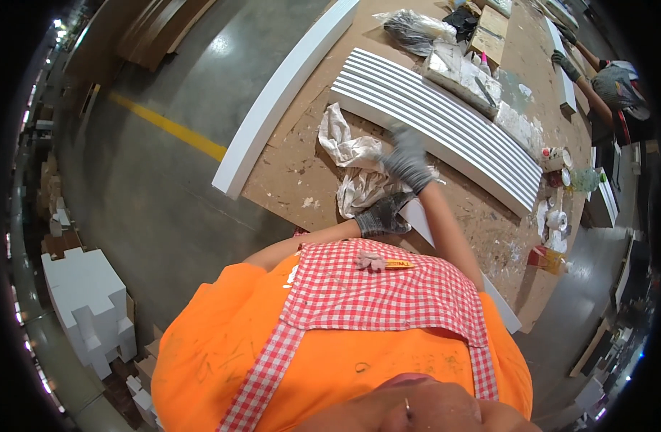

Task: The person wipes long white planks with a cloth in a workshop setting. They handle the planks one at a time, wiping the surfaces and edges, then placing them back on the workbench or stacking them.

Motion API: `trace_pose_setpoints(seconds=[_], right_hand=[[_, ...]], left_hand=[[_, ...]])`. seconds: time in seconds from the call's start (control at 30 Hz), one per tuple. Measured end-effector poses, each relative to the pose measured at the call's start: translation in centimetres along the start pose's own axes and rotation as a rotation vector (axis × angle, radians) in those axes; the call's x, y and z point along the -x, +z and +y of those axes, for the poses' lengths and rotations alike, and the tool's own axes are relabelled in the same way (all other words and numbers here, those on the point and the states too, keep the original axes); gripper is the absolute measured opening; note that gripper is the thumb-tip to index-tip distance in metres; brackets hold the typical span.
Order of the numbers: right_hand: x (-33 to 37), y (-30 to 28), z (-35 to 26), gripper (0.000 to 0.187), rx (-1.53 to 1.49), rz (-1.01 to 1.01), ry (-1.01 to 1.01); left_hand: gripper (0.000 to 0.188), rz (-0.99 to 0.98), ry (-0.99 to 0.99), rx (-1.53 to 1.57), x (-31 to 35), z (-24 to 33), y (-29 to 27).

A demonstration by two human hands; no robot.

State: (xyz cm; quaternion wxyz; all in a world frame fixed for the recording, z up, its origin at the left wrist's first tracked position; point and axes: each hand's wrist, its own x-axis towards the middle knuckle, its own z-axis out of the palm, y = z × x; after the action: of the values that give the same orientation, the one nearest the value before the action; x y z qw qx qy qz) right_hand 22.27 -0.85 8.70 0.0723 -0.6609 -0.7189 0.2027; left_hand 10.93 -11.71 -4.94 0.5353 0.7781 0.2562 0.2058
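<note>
My left hand [383, 217], in a dark grey work glove, is closed at the end of a long white board [501, 302], which runs along the near table edge in front of my apron. My right hand [409, 162], in a lighter grey glove, is above the table, just past the left one, with its fingers smeared by motion. Beside both hands lies a crumpled, stained white cloth [348, 150]; whether the right fingers touch it I cannot tell. Beyond the right hand, several white strips [438, 126] lie side by side in a row.
Another white board [283, 97] lies along the table's left edge. Farther back are a plastic-wrapped bundle [417, 32], a paint-stained block [460, 75] and a wooden box [489, 36]. Tape rolls [557, 219] and bottles [548, 259] stand right. A gloved co-worker [618, 90] handles a board at far right.
</note>
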Motion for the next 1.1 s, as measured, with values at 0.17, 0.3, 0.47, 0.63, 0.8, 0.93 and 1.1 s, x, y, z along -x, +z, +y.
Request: trace_pose_setpoints(seconds=[0.17,0.3,0.47,0.63,0.8,0.93,1.1], right_hand=[[3.2,3.0,-4.7,0.065,-0.010,-0.147,-0.085],[3.1,4.6,-2.3,0.052,-0.197,0.018,-0.097],[4.8,-0.2,-3.3,0.044,-0.679,0.452,-0.182],[8.8,-5.1,-1.0,0.051,-1.057,0.649,-0.185],[17.2,-6.9,1.1,0.050,-0.964,0.570,-0.128],[23.5,-7.4,6.0,0.039,-0.887,0.577,-0.045],[28.4,-9.2,7.9,0.032,-0.574,0.548,0.025]], left_hand=[[0.078,-0.069,-0.055,-0.269,1.8,-6.1,3.1],[0.076,-0.044,-0.187,0.493,1.1,-1.5,1.1],[0.081,0.028,-0.049,0.230,-0.4,1.4,-0.2],[0.083,0.201,0.231,-0.279,0.4,2.2,-0.2],[0.059,0.053,0.068,0.303,-1.2,-1.8,0.6],[0.076,0.177,0.110,-0.034,-0.7,-1.0,0.7],[0.093,0.044,-0.101,0.176,0.9,7.0,-2.1]])
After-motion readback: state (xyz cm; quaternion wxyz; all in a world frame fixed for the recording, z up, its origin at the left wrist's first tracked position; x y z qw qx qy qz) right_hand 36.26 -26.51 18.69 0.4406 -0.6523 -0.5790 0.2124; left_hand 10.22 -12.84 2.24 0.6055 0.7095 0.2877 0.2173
